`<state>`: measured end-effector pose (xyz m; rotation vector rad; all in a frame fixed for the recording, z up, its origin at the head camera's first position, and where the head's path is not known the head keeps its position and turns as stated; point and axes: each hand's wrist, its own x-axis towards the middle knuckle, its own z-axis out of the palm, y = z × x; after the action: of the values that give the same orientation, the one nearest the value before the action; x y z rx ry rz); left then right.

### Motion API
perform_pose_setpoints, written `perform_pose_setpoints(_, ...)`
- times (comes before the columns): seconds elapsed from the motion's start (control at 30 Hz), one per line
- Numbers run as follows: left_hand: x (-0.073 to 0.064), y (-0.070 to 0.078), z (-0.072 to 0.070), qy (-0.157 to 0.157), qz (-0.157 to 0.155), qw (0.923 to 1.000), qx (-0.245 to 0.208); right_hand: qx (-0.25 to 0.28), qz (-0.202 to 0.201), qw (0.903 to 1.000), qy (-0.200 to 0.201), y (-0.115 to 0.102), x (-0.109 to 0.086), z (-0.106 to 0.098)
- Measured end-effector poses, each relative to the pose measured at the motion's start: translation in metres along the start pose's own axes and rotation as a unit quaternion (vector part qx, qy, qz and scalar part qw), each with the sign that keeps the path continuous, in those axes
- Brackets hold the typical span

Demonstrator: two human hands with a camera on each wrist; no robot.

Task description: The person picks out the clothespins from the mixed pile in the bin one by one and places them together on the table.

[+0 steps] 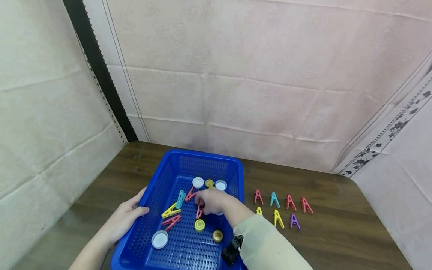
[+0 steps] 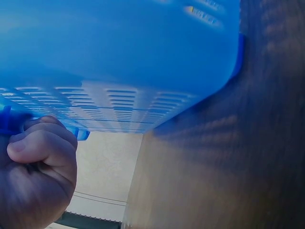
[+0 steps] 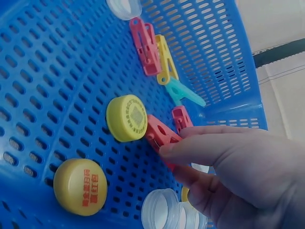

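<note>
Both hands at the blue basket [image 1: 207, 154], which stands on the brown tabletop [image 1: 341, 225]. My left hand [image 1: 126, 215] grips its left rim, fingers curled at the edge. My right hand [image 1: 214, 201] is down inside, thumb and fingers pinching a red clothespin [image 3: 159, 133]. Its end comes right up to a yellow cap [image 3: 127, 118]; cannot tell whether they touch, nor whether the clothespin is clear of the basket floor.

Also in the basket: a gold cap with red lettering [image 3: 80, 187] nearer me; a whitish round lid [image 1: 159, 239] toward the near left. Left of my right hand, a loose cluster: yellow clothespin [image 1: 171, 210], blue clothespin [image 1: 180, 199], pinkish-red clothespin [image 1: 171, 222]. More round lids [image 1: 198, 182] at the far end.

Right of the basket, clothespins in two rows: far row red, blue, red, red [image 1: 290, 202]; near row yellow, yellow, purple [image 1: 295, 222], my sleeve [image 1: 270, 243] close below.
</note>
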<state>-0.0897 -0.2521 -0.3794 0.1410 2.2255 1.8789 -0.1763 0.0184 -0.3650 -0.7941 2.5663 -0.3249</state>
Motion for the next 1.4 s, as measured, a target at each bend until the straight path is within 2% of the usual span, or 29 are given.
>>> perform_pose_setpoints(0.2,-0.002,0.000,0.000,-0.014,0.013,0.9998,-0.003,-0.042,0.019,0.9989,-0.002,0.001,0.002,0.003)
perform_pose_setpoints(0.4,-0.003,0.001,0.001,-0.012,0.017,0.9998,0.002,-0.053,0.033,0.9980,0.007,0.001,0.001,0.007)
perform_pose_setpoints(0.53,-0.002,0.001,0.001,-0.010,0.017,0.9998,0.009,-0.049,0.036,0.9981,0.008,0.002,0.001,0.008)
perform_pose_setpoints(0.83,-0.001,-0.001,0.000,-0.008,0.012,0.9999,0.007,0.000,0.037,0.9993,0.010,-0.001,0.001,0.006)
perform_pose_setpoints(0.97,-0.001,-0.001,0.000,-0.006,0.012,0.9999,0.009,0.008,0.021,0.9997,0.008,-0.003,0.001,0.004)
perform_pose_setpoints(1.2,-0.002,0.000,0.000,-0.013,0.013,0.9998,0.010,0.006,-0.032,0.9995,0.000,-0.014,-0.001,-0.004)
perform_pose_setpoints(1.4,-0.002,0.001,0.000,-0.009,0.014,0.9997,0.018,0.005,-0.075,0.9970,0.019,-0.028,-0.006,-0.012)
